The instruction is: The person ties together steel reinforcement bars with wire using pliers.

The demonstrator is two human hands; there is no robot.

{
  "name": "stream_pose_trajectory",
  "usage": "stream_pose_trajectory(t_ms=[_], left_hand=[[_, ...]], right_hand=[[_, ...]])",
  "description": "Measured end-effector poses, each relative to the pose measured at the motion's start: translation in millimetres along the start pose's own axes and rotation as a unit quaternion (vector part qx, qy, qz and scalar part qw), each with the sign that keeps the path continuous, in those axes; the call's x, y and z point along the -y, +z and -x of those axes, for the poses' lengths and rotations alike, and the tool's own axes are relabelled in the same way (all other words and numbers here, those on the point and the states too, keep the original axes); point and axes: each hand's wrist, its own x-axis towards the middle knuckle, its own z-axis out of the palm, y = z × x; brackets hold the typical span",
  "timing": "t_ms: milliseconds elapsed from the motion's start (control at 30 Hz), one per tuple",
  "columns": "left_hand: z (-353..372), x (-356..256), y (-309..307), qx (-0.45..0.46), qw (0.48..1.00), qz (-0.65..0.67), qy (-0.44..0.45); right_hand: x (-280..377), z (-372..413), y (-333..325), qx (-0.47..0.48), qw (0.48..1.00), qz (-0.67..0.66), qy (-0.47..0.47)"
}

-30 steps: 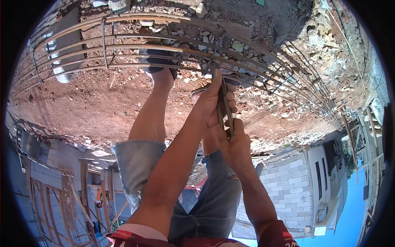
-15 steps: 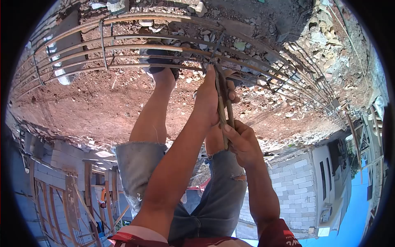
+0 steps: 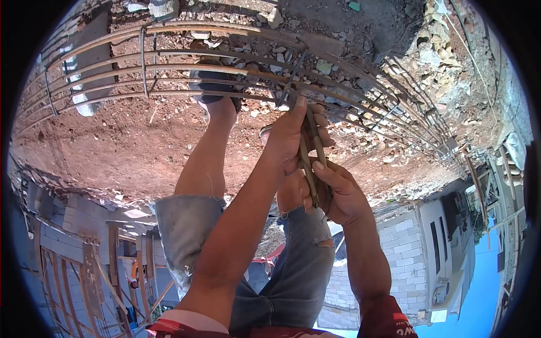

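Long-handled pincers [image 3: 309,176] are in both my hands, their worn yellowish-brown handles running toward me. My left hand [image 3: 287,138] is closed round their upper part, thumb on top and fingers curled at the far side. My right hand [image 3: 341,188] grips the handle ends, thumb over one handle. The pincers' head, partly hidden by my left thumb, points at a rebar cage [image 3: 186,67] of long rusty bars. A stirrup [image 3: 291,76] crosses the bars just beyond my left thumb.
My foot in a dark shoe [image 3: 214,81] is under the bars at left. Broken stones and leaves litter the reddish soil [image 3: 112,146]. A board [image 3: 93,53] lies beneath the cage's left part. Block walls [image 3: 400,242] and wooden posts [image 3: 93,270] appear along the lower edge.
My hands and the pincers have drawn slightly back from the stirrup toward me. My right hand has shifted a little right and down along the handles.
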Motion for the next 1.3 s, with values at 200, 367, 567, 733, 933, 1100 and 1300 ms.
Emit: stream_pose_trajectory(t_ms=[200, 367, 567, 733, 933, 1100, 1300], left_hand=[[5, 3, 3, -0.059, 0.997, -0.058, 0.009], [15, -2, 17, -0.113, 0.988, -0.108, 0.002], [3, -7, 4, -0.043, 0.996, -0.068, -0.029], [0, 13, 9, -0.174, 0.973, -0.146, 0.035], [-5, 8, 7, -0.177, 0.953, -0.245, 0.017], [-7, 2, -16, 0.024, 0.998, 0.044, -0.045], [-5, 25, 5, -0.090, 0.996, 0.003, -0.023]], right_hand=[[2, -2, -16, -0.098, 0.993, -0.025, 0.054], [4, 1, -16, -0.108, 0.992, -0.037, 0.056], [18, 1, -10, -0.011, 0.997, -0.052, 0.050], [-1, -20, -5, -0.233, 0.828, 0.511, 0.008], [-41, -25, 1, -0.307, 0.679, 0.653, -0.136], [-7, -11, 6, -0.148, 0.937, 0.314, -0.025], [-41, -20, -16, -0.353, 0.601, 0.708, -0.115]])
